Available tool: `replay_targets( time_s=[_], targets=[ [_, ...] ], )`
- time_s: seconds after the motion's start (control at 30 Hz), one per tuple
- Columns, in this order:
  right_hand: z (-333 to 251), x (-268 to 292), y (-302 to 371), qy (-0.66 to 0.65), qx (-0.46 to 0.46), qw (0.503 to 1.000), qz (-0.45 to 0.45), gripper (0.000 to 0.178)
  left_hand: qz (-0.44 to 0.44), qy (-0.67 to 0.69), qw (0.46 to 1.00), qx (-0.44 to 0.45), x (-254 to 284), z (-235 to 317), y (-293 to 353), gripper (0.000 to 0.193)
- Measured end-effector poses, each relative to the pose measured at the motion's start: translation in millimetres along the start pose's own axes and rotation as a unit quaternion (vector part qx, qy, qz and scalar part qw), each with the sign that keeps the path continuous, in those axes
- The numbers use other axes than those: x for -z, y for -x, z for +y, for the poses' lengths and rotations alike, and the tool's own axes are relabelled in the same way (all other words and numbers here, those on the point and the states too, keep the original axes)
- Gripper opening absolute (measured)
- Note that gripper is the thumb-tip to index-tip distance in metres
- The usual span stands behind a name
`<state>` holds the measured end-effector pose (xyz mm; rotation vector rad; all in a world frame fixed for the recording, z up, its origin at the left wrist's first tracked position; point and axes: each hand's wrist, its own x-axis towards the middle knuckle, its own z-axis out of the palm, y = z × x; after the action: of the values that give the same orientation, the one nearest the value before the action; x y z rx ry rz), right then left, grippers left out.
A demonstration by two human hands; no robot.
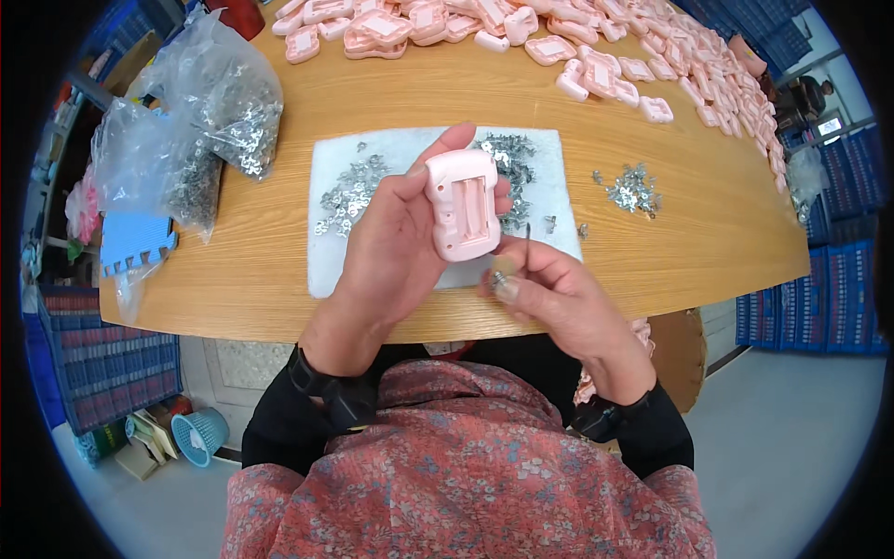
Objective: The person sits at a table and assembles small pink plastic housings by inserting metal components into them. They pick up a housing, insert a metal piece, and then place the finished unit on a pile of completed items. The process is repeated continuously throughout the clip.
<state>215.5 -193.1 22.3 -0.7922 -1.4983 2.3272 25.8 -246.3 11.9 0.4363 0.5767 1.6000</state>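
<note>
My left hand (386, 238) holds a pale pink plastic casing (450, 233) above the white foam mat (326, 265), with its open battery compartment facing up. Just below the casing's lower right corner, my right hand (568, 303) pinches a small shiny metal battery contact (498, 279) between thumb and fingertips. A thin dark rod (528, 235) sticks up from among the right fingers; what it belongs to is hidden. On the mat lie two heaps of metal contacts, the left heap (352, 191) and the right heap (521, 168), partly covered by my left hand and the casing.
Many pink casings (596, 74) are piled along the table's far and right edges. A smaller heap of contacts (633, 189) sits right of the mat. Clear bags of metal parts (237, 107) and a blue foam tile (135, 242) are at the left. Blue crates (810, 303) stand beyond.
</note>
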Motion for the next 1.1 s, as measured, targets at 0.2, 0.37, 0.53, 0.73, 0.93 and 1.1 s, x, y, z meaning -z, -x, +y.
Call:
replay_targets(
  time_s=[0.2,0.37,0.53,0.73,0.93,1.1],
  targets=[
    [6,9,-9,-0.024,0.062,0.998,-0.022,0.018,-0.037,0.018,0.999,0.002,4,3,5,0.056],
    [-24,26,-2,0.257,0.116,0.956,-0.076,0.014,-0.087,-0.126,0.985,0.086,21,16,2,0.055],
    [-49,17,4,0.357,0.109,0.925,-0.071,0.011,-0.162,-0.25,0.912,0.282,3,27,10,0.062],
    [-22,24,-4,0.288,0.187,0.934,0.099,0.011,-0.108,-0.099,0.967,0.208,16,5,11,0.059],
    [-16,7,-8,0.314,0.167,0.919,0.17,0.011,-0.076,-0.074,0.975,0.195,18,-9,13,0.054],
    [-16,3,-11,0.406,0.193,0.872,0.192,0.012,-0.05,-0.082,0.978,0.187,16,-19,15,0.056]
  ],
)
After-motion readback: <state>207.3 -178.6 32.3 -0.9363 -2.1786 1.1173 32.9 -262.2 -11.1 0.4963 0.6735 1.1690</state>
